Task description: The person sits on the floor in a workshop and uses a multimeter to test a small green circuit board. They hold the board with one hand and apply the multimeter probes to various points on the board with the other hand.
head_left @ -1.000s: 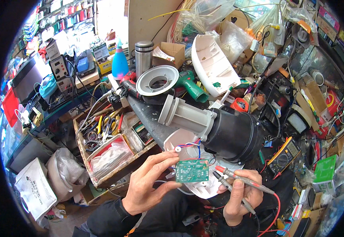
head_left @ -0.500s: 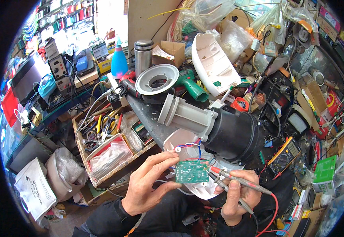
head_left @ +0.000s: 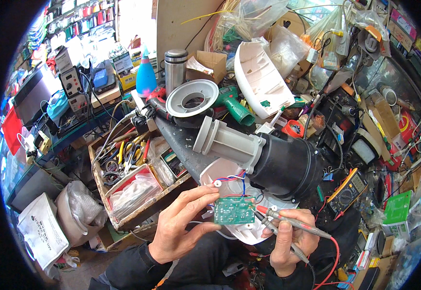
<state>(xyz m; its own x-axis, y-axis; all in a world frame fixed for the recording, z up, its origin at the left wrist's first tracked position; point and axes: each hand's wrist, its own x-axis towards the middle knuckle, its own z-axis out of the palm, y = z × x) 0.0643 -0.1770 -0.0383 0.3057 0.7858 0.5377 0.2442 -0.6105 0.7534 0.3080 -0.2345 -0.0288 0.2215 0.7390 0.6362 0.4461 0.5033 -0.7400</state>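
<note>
A small green circuit board (head_left: 234, 211) is pinched at its left edge by my left hand (head_left: 184, 220), its soldered face up. Red and blue wires (head_left: 234, 178) run from it toward a white plastic housing (head_left: 220, 171) lying beneath. In my right hand (head_left: 295, 241) are two multimeter probes, a red-tipped one (head_left: 297, 223) and a black one (head_left: 280, 239), gripped together like chopsticks. Their tips are at the board's right edge; whether they touch it I cannot tell. The yellow multimeter (head_left: 348, 193) lies to the right, its display too small to read.
A black and grey motor-like cylinder (head_left: 287, 162) lies just beyond the board. To the left stands a wooden drawer (head_left: 118, 220) of pliers and scissors. Behind are a grey ring (head_left: 208, 99), a steel flask (head_left: 175, 72), a green power tool (head_left: 239, 111) and a white shell (head_left: 258, 82).
The probe tips have shifted very slightly at the board's right edge. My left hand and the board have hardly moved.
</note>
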